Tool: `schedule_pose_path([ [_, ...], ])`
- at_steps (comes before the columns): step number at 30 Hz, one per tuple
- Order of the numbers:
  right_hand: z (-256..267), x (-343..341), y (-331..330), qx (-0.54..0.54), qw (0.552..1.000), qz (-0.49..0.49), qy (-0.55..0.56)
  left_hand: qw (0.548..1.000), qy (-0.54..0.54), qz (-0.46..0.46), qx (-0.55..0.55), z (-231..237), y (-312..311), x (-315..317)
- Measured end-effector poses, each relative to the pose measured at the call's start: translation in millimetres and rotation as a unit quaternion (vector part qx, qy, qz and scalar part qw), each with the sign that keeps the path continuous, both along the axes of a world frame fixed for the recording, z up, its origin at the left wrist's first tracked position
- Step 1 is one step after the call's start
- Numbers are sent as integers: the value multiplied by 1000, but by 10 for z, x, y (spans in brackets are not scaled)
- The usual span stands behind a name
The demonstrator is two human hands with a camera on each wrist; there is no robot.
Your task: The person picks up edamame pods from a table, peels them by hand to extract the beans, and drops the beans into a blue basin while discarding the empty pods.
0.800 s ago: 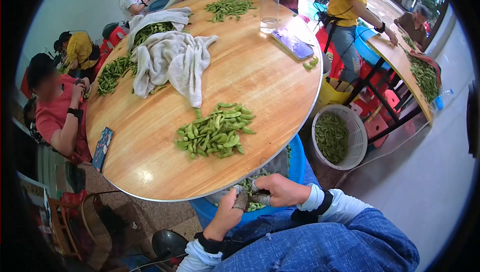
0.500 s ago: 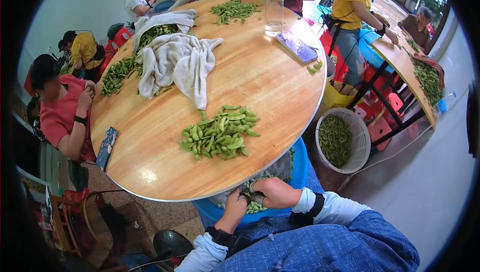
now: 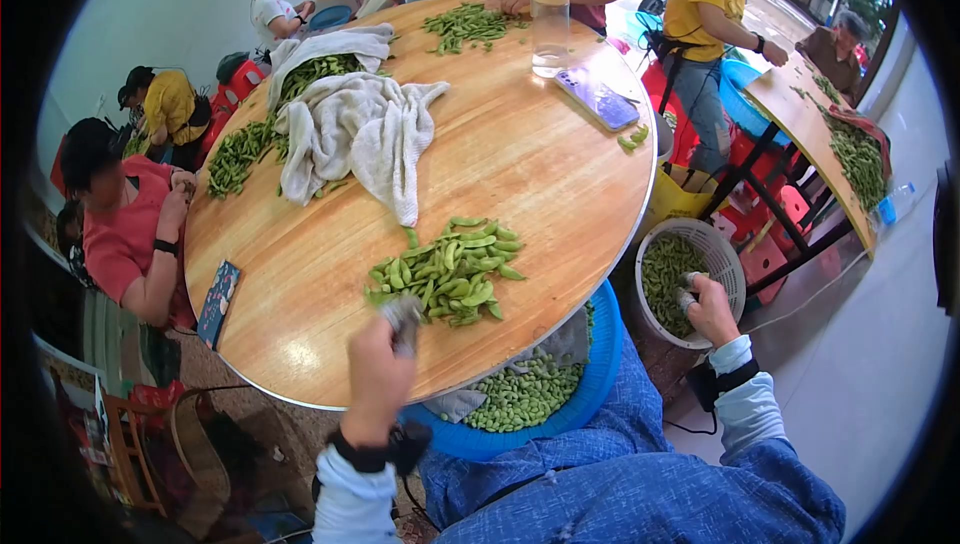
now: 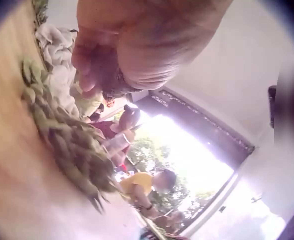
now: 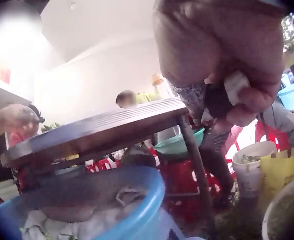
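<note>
My left hand (image 3: 380,374), blurred, reaches over the table edge with wrapped fingertips right at the near-left side of a pile of green bean pods (image 3: 450,272). In the left wrist view the hand (image 4: 152,45) hangs above the pods (image 4: 69,142). My right hand (image 3: 712,312) is over a white perforated basket (image 3: 736,269) of green pods (image 3: 672,274), its wrapped thumb and finger spread apart. The right wrist view shows its other fingers (image 5: 252,102) curled loosely, nothing visible between them. Shelled green beans (image 3: 530,396) lie in a blue basin (image 3: 608,329) at my lap.
On the round wooden table (image 3: 540,194) lie a white towel (image 3: 355,129) over more pods, a water bottle (image 3: 550,29), a purple phone (image 3: 598,99) and a dark patterned case (image 3: 218,304). A yellow bag (image 3: 675,194) stands behind the basket. Several people sit or stand around.
My hands were together above the blue basin. They have parted: the left moved up to the pods on the table, the right moved out over the white basket. The shelled beans now show fully.
</note>
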State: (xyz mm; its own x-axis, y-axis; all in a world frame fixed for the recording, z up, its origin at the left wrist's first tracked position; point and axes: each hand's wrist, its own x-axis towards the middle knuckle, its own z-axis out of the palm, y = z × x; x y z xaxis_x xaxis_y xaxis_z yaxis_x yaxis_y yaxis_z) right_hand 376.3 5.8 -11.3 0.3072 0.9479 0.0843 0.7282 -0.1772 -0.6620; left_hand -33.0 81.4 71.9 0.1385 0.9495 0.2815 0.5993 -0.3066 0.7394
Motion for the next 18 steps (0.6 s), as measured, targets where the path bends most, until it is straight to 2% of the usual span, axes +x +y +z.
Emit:
schedule_pose_path([
  [2,30,-141,-13,-10,999,19,48,991,110,-21,68,10,430,-54],
  [5,80,-432,11,-3,994,58,88,988,103,-84,79,-71,865,28],
  [8,101,-636,20,4,984,124,130,971,175,-142,76,-214,1122,71],
  [11,284,-809,26,-22,979,145,143,960,236,-142,61,-211,1172,85],
  [13,415,-888,50,-35,976,168,136,958,259,-98,70,-104,1068,87],
  [14,380,-914,58,-5,974,171,148,957,271,-76,75,-48,1009,81],
  [17,303,-951,62,-9,972,174,159,930,322,-20,178,13,921,6],
  [18,283,-974,73,-11,972,177,154,957,247,-24,153,35,908,23],
])
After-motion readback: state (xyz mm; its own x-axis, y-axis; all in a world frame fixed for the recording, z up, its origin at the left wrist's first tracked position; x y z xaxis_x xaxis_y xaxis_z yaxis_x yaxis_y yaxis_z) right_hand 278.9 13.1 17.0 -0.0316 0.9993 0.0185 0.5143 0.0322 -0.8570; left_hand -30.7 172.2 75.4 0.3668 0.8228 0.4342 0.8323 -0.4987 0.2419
